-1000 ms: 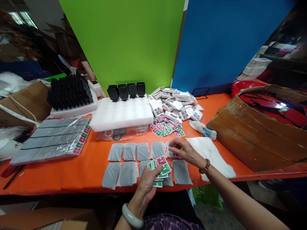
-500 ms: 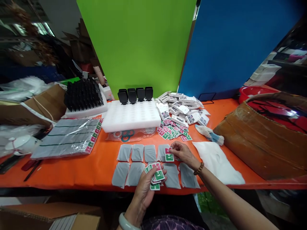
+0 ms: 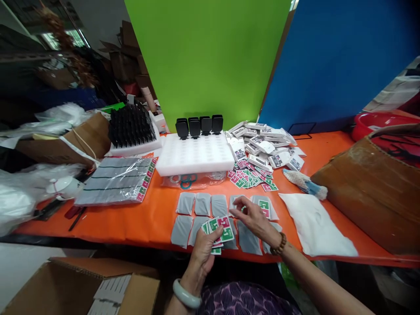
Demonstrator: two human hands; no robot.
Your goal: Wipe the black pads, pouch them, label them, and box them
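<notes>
Gripping a fan of cards (image 3: 226, 234) in green and pink, the left hand (image 3: 202, 247) keeps its thumb across the top one, at the near row of grey pouches (image 3: 181, 232) on the orange table (image 3: 147, 232). The right hand (image 3: 256, 220) is over the far row, toward its right, fingers bent (whether they pinch a card, I cannot tell). A lone card (image 3: 264, 209) lies on the pouch at that row's right end. On the far side, a heap of cards (image 3: 246, 178) lies before a pile of white boxes (image 3: 265, 142), to the right of a foam block (image 3: 197, 155) with black pieces (image 3: 194, 127) standing along its far edge. Farther right are a glove (image 3: 305, 183), a white cushion (image 3: 318, 227) and a brown carton (image 3: 370, 188).
</notes>
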